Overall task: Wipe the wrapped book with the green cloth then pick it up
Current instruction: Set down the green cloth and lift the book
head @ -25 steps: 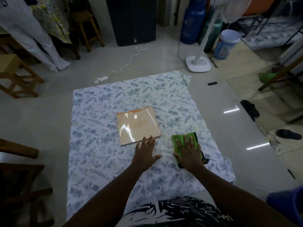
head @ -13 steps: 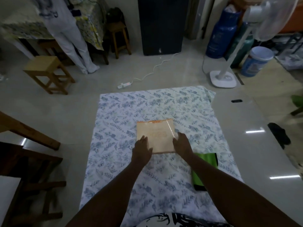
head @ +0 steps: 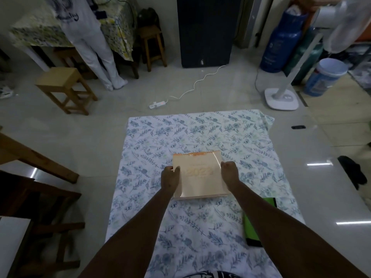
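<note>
The wrapped book [head: 200, 175], pale peach with a shiny plastic cover and faint "2023" lettering, is held above the floral sheet [head: 180, 135], its near edge raised toward me. My left hand [head: 170, 177] grips its left edge and my right hand [head: 229, 173] grips its right edge. The green cloth [head: 252, 227] lies flat on the sheet at the right, partly hidden under my right forearm.
A wooden stool [head: 64, 87] stands at the back left beside a standing person's legs [head: 98, 57]. A power strip [head: 158, 104] and cord lie behind the sheet. A white fan base [head: 281, 98], blue gas cylinder [head: 281, 45] and bucket [head: 325, 77] stand back right. Wooden furniture [head: 40, 189] is at my left.
My right hand left the green cloth and moved to the book's right edge. Both hands closed on the book's sides and tilted it up off the sheet. My head rose.
</note>
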Tool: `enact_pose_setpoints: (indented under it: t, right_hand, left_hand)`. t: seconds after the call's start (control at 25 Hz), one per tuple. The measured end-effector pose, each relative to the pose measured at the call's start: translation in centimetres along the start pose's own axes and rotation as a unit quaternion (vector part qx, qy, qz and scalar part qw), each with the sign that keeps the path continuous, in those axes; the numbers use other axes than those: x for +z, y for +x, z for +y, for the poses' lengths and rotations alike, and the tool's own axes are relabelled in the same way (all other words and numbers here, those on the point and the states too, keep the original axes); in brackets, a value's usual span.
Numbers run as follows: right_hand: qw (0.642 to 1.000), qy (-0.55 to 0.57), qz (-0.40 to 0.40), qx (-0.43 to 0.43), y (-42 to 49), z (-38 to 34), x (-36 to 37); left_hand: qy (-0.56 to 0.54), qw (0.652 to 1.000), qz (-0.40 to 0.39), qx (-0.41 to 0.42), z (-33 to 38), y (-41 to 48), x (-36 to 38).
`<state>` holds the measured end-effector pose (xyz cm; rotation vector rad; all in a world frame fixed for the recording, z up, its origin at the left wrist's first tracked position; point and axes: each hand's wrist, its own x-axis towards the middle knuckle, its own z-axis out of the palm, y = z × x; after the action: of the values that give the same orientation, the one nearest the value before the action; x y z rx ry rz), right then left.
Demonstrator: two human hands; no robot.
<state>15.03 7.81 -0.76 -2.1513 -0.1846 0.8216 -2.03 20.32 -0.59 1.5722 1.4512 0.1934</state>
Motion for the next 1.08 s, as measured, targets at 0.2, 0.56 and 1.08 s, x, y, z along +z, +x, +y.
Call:
enact_pose_setpoints:
  t: [0.2,0.56,1.08]
  right_hand:
    - [0.988,0.118,0.094,-0.047,-0.8,-1.2,-0.5]
    - [0.973,0.152,0.131,-0.114,-3.5,-2.4,-2.6]
    - [0.975,0.042,0.151,-0.158,-4.2,-2.0,-3.8]
  left_hand:
    - [-0.121,0.99,0.053,0.053,1.8,-0.5,-0.4]
    - [-0.168,0.976,0.084,0.113,4.0,-3.0,-1.4]
    - [-0.096,0.977,0.114,0.151,4.5,-5.2,-2.1]
